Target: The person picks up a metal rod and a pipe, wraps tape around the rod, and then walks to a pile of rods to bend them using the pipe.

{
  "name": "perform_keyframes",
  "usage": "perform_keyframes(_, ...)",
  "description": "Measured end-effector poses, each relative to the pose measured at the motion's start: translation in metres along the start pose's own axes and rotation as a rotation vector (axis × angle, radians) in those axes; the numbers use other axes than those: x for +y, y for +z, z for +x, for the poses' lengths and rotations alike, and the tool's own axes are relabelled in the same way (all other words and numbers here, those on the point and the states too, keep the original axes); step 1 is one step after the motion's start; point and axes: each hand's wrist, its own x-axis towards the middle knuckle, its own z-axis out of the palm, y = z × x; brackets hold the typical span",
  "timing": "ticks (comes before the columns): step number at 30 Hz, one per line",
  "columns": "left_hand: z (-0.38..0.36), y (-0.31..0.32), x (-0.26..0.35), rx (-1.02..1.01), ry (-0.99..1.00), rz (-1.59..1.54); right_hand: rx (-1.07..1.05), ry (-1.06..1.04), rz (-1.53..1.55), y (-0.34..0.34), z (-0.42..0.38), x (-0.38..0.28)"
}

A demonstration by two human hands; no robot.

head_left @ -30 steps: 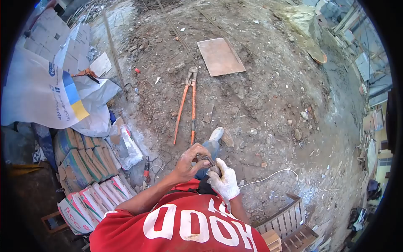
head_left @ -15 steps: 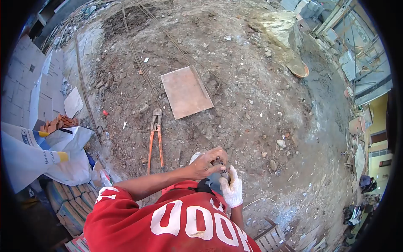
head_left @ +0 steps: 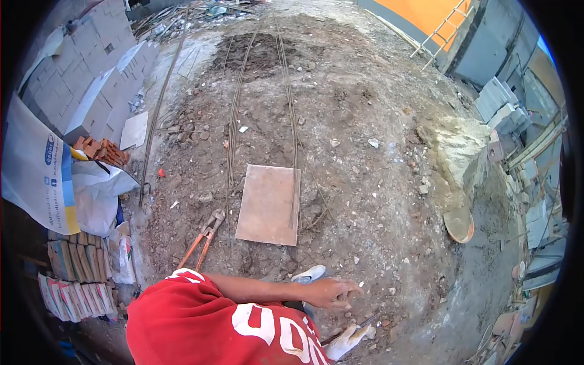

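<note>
My left hand [head_left: 333,294], bare, reaches out over the dirt with its fingers loosely bent and partly apart, and nothing shows in it. Below it, my right hand [head_left: 347,342] wears a white knitted glove and is closed around a thin dark rod [head_left: 367,321] that pokes out past the fingers. What kind of rod it is I cannot make out. A light shoe [head_left: 310,274] shows just beyond my left forearm. Orange-handled bolt cutters [head_left: 208,236] lie on the ground to the left, their lower handles hidden by my red sleeve.
A flat brown board [head_left: 267,205] lies ahead on rubble-strewn soil, across long thin steel bars [head_left: 236,115]. Grey blocks [head_left: 100,100], red bricks [head_left: 103,151] and stacked bags [head_left: 79,261] line the left. A round pan [head_left: 459,225] and a sand heap [head_left: 456,146] are at right.
My view has tilted up and turned right. My hands, earlier together around a small dark thing, are now apart, the left above the right.
</note>
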Motion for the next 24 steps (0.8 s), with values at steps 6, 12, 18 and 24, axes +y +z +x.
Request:
perform_keyframes(6, 0.083, -0.118, -0.037, 0.419, -0.19, 0.146, -0.148, 0.035, 0.289, 0.037, 0.223, -0.108)
perform_keyframes(12, 0.162, -0.243, -0.009, 0.975, -0.243, 0.159, -0.299, -0.229, 0.075, 0.108, 0.436, -0.129)
perform_keyframes(18, 0.301, -0.402, 0.031, 1.275, 0.423, 0.498, -0.217, -0.479, -0.387, 0.173, 0.585, -0.039)
perform_keyframes(24, 0.467, -0.517, 0.118, 1.05, 1.155, 0.841, -0.293, 0.166, -0.522, 0.175, 0.615, 0.011)
